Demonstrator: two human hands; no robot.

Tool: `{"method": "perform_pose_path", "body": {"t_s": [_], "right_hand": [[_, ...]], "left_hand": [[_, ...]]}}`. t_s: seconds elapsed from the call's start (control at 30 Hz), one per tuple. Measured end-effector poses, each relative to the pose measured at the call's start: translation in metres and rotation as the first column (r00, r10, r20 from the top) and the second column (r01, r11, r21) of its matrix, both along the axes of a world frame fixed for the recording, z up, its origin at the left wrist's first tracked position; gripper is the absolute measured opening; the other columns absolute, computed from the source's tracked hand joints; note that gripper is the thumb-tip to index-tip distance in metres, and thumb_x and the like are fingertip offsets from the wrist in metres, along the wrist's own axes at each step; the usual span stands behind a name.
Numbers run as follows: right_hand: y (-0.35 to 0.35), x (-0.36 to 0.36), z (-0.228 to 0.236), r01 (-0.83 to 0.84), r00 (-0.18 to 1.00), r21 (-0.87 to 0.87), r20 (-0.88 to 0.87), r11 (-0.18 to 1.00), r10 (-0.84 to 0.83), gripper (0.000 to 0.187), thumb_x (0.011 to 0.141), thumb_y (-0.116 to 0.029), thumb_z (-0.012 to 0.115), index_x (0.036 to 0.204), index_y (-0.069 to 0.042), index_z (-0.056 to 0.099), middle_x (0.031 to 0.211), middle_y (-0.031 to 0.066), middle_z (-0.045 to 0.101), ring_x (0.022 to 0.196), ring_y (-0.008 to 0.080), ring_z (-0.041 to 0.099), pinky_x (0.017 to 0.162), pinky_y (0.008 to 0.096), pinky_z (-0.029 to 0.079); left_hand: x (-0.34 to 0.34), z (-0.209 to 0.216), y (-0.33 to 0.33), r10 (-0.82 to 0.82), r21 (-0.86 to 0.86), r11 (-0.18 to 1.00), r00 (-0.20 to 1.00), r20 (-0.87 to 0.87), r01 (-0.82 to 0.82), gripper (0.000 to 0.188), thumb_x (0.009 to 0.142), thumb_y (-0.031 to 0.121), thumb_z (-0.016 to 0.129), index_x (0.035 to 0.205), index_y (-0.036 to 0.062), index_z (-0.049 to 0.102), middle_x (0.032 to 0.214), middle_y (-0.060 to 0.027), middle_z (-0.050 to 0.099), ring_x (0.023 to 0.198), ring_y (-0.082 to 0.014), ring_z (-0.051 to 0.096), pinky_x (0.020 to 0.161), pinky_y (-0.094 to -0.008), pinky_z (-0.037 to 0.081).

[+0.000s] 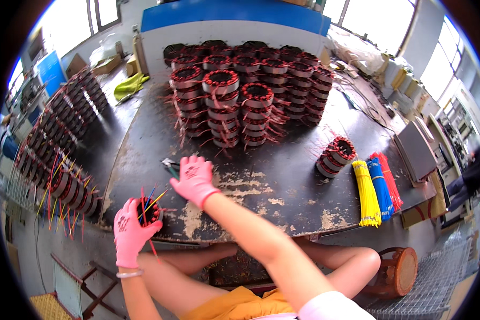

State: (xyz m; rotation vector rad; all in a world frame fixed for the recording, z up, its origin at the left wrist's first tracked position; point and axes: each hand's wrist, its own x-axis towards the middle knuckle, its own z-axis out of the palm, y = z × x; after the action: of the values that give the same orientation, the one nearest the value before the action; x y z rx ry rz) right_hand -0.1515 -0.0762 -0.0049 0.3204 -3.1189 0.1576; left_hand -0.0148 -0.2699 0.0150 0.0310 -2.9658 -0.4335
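My left hand (130,232), in a pink glove, is wrapped round the side of a motor stator (153,212) at the near edge of the table. Red, blue and yellow wires stick up from this stator, and a red wire hangs below it. Farther in, my right hand (195,178), also gloved in pink, lies over a pair of dark green-handled pliers (170,166). Its fingers are bent down, and the pliers' handles pass between thumb and fingers. The metal jaws point to the far left; the handle ends are hidden under the glove.
Tall stacks of stators (224,106) fill the table's back middle. More stators with coloured wires (72,192) stand in rows at left. At right are a short stator stack (336,157) and yellow, blue and red wire bundles (376,186). A yellow-green cloth (130,86) lies far left.
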Motion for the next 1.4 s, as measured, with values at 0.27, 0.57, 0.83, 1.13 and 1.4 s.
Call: {"method": "perform_pose_path", "body": {"t_s": [0.27,0.57,0.83,1.13,1.4], "right_hand": [[0.093,0.095,-0.024,-0.615,0.788,-0.378,-0.285,0.692,0.545,0.071,0.103,-0.047,0.051,0.153,0.001,0.038,0.159,0.0259,0.036,0.151,0.0424,0.028,0.125,0.0531,0.017],[0.254,0.019,-0.041,-0.45,0.873,-0.214,-0.313,0.867,0.375,0.067,0.094,-0.045,0.061,0.143,0.0,0.052,0.148,0.0218,0.052,0.139,0.0395,0.046,0.121,0.0498,0.031],[0.267,0.058,-0.032,-0.583,0.8,-0.271,-0.354,0.766,0.484,0.063,0.093,-0.044,0.061,0.138,0.0,0.054,0.147,0.0243,0.052,0.134,0.0426,0.049,0.117,0.0513,0.035],[0.316,0.018,-0.054,-0.295,0.903,-0.284,-0.395,0.912,0.169,0.062,0.094,-0.039,0.063,0.139,0.003,0.055,0.149,0.0243,0.051,0.141,0.0415,0.044,0.12,0.0499,0.03],[0.259,0.107,-0.03,-0.455,0.89,-0.352,-0.165,0.818,0.425,0.052,0.094,-0.029,0.063,0.137,-0.001,0.056,0.146,0.0239,0.052,0.14,0.0433,0.043,0.121,0.054,0.027]], "left_hand": [[0.015,-0.006,-0.009,0.049,0.041,0.998,0.998,-0.046,-0.047,0.087,0.064,0.03,0.09,0.136,-0.0025,0.054,0.139,-0.0201,0.057,0.126,-0.0399,0.054,0.11,-0.0466,0.041],[0.008,0.003,-0.007,0.023,0.027,0.999,0.999,0.024,-0.023,0.086,0.065,0.025,0.089,0.138,-0.0014,0.052,0.142,-0.0224,0.055,0.129,-0.0418,0.053,0.11,-0.0474,0.042],[0.009,0.004,0.011,0.137,-0.017,0.991,0.989,0.054,-0.136,0.084,0.062,0.033,0.091,0.132,0.0017,0.055,0.132,-0.0216,0.058,0.114,-0.0413,0.062,0.096,-0.0465,0.052],[0.02,0.011,0.016,-0.002,0.086,0.996,0.994,-0.109,0.011,0.076,0.063,0.04,0.091,0.125,0.0052,0.063,0.115,-0.0156,0.068,0.11,-0.0336,0.065,0.094,-0.0433,0.052],[0.088,0.171,-0.041,0.162,0.291,0.955,0.916,-0.368,-0.052,0.083,0.063,0.026,0.096,0.134,0.002,0.059,0.123,-0.0123,0.069,0.114,-0.0209,0.066,0.1,-0.036,0.052]]}}
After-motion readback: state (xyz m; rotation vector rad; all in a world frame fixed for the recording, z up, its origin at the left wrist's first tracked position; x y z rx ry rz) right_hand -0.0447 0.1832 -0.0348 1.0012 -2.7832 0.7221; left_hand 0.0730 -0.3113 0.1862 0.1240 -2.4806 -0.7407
